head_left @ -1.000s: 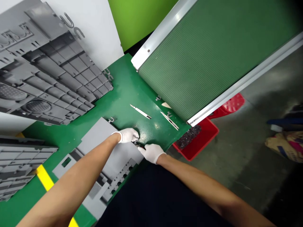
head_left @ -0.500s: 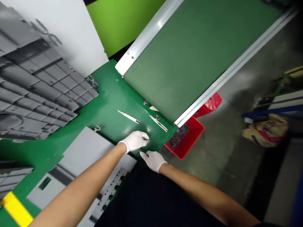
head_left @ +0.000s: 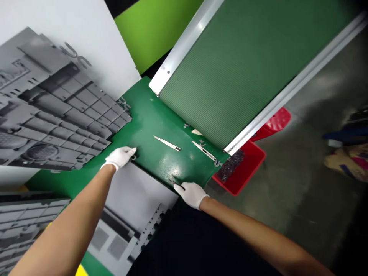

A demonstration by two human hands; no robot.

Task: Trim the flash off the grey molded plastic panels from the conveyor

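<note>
Panel [head_left: 140, 188]: grey, laid flat on the green table [head_left: 143, 122], between the hands and spread from the left hand back toward the body. At the left hand [head_left: 120, 156] the far edge is reached; a small grey hook [head_left: 132, 157] is met at the fingertips. Fingers drawn close; whether the hook is pinched or only touched cannot be told. In the right hand [head_left: 193, 194] a slim dark tool [head_left: 174, 183] is gripped, its tip pointed away from the body, near the panel's right corner; type too blurred to be made out.

Handling, as judged: moulded plastic, light for its breadth, fairly stiff, some flex expected across the plain face. Surface smooth, likely slippery under gloves. Hook probably snapped easily. Hold best taken on the plain edge beside the left hand, away from the holed strip [head_left: 151, 223] nearer the body.
</note>
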